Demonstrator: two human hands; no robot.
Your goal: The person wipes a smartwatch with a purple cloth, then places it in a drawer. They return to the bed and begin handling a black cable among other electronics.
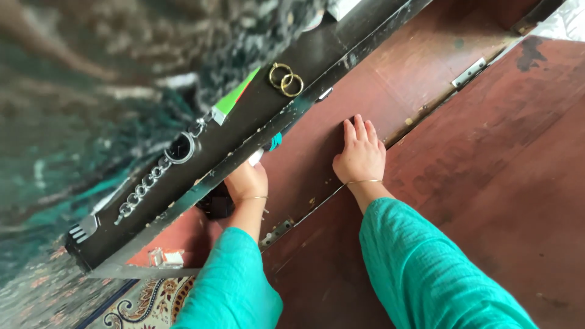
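Palm of my right hand (361,155) lies flat on the reddish-brown wooden door (390,91), fingers together and stretched out – no grip here, nothing held, just pressing the panel, likely to steady it on its hinges. One metal hinge (468,73) shows up near the top edge, another hinge (277,231) lower down by my sleeve, so the panel swings along that seam and the flat palm keeps it from moving.

My left hand (247,181) goes in under the dark shelf edge (201,189), into the opening behind the door. Fingers are hidden by the shelf – cannot tell if that grip is closed on anything or open. A bit of white and a teal scrap (275,141) show just past the knuckles, touching or very near, can't say which. Something black (216,204) sits just beside the wrist inside the opening, too dark to name.

On top of the shelf, well clear of both hands: two gold rings (286,79) lying linked, a silver chain (155,176) stretched along the surface with a round piece on it, a fork (82,230) at the lower end, a green-and-orange card (234,97) poking out near the chain. Patterned rug (146,304) below. Thin bangle on each wrist, teal sleeves.
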